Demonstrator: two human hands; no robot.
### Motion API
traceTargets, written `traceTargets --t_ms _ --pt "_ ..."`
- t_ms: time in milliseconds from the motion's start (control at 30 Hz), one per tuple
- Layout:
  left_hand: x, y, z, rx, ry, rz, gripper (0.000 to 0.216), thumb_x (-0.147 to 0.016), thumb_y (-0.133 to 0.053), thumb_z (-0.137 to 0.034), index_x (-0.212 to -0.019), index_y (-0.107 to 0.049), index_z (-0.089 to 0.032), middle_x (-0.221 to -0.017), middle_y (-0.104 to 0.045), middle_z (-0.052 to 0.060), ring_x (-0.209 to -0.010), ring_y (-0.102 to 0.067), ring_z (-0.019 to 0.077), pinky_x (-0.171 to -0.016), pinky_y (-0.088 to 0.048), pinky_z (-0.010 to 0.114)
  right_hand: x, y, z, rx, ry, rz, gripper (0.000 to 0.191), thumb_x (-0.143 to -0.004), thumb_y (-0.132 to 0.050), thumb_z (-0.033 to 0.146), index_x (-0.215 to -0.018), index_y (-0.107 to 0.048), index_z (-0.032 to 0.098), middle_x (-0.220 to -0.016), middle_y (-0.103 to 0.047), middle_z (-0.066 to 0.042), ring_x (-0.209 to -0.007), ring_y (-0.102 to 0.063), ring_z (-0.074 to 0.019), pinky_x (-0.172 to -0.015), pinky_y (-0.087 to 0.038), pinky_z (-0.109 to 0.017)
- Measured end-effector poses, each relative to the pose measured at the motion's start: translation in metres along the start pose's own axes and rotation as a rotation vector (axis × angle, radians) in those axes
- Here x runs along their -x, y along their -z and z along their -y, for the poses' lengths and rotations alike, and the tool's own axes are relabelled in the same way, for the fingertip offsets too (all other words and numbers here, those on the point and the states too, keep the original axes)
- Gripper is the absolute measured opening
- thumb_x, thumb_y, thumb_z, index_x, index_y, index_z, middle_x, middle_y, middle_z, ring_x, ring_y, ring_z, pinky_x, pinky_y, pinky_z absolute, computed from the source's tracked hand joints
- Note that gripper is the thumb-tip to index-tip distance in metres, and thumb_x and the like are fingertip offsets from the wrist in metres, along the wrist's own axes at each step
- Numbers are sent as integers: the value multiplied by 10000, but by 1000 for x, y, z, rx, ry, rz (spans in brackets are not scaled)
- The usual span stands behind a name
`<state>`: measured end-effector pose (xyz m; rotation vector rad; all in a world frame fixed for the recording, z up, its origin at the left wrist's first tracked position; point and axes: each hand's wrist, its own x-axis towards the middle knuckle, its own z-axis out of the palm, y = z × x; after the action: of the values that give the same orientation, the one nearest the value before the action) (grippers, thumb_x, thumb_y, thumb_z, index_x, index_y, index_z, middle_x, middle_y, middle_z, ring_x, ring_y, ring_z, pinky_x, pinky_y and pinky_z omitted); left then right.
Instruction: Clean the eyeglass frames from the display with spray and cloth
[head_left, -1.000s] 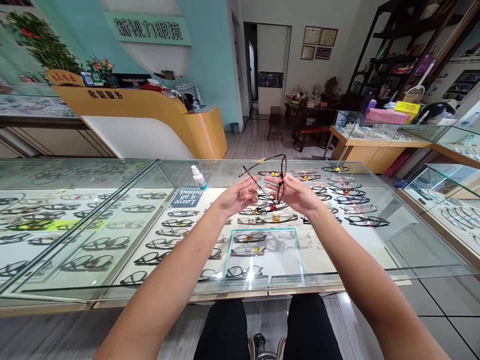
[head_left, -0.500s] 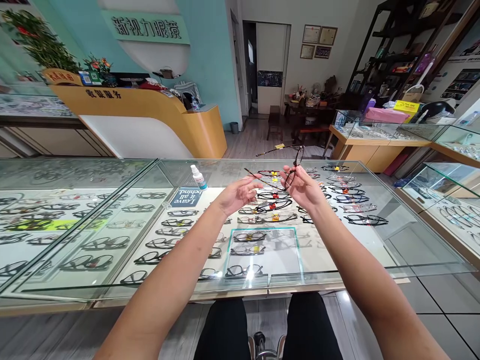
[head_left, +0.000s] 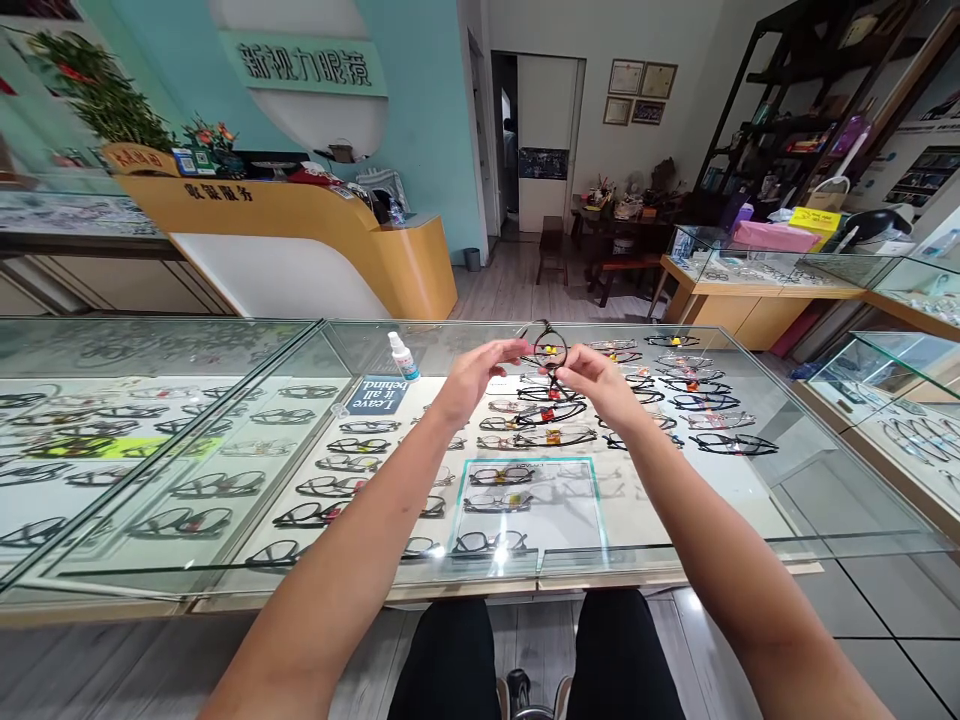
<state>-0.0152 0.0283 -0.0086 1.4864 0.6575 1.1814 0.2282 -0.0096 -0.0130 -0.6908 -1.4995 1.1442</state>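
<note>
I hold a pair of dark-framed glasses (head_left: 549, 350) up over the glass display counter (head_left: 750, 480). My left hand (head_left: 474, 378) pinches the frame from the left side. My right hand (head_left: 596, 380) grips it from the right, fingers curled. One round lens shows between the two hands, and a small yellow tag hangs on the frame. Under the glass, rows of spectacle frames (head_left: 697, 400) lie on white trays.
A small white spray bottle (head_left: 403, 357) stands on the counter beside a dark sign card (head_left: 373, 394). A curved yellow reception desk (head_left: 300, 240) is behind, more glass cases (head_left: 885, 400) at the right, dark shelving (head_left: 795, 110) and a table at the back.
The glasses, held high with arms spread a second ago, have been turned and brought lower. My left hand has closed on the frame, so both hands now hold it.
</note>
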Motion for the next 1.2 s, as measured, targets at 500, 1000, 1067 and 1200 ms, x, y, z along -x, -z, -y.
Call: traceTargets --t_ms 500,1000,1067,1200 --pt "1 -7 -5 286 86 -108 511 -861 -816 -632 -1110 -839 -186 -1185 -828 115 -1033 -706 230 -820 -511 312 10 -13 2 612 142 66 208 -1013 -708 415 -898 -649 252 -962 -730 -42 -972 -631 -263 -930 -437 -410" --pt "-25 91 14 -308 -320 -967 149 -982 -540 -162 -854 -521 -234 -845 -647 4 -748 -579 147 -792 -478 270 2 2 2 90 25 -142 517 -841 -900 681 -810 -582 275 -826 -751 -3 -916 -771 -248 -881 -514 -380" --pt "-26 109 18 -334 -325 -1080 196 -994 -509 -120 -841 -480 -239 -815 -596 -13 -723 -555 144 -801 -471 272 1 4 5 18 11 -174 506 -812 -939 658 -798 -605 277 -808 -770 0 -910 -769 -235 -899 -525 -372" --pt "-23 133 28 -446 -292 -1237 243 -1056 -400 -134 -848 -447 -251 -839 -608 6 -820 -596 180 -914 -504 318 1 6 12 -182 -42 -221 508 -727 -1018 599 -770 -624 282 -832 -804 13 -961 -782 -214 -969 -553 -348"
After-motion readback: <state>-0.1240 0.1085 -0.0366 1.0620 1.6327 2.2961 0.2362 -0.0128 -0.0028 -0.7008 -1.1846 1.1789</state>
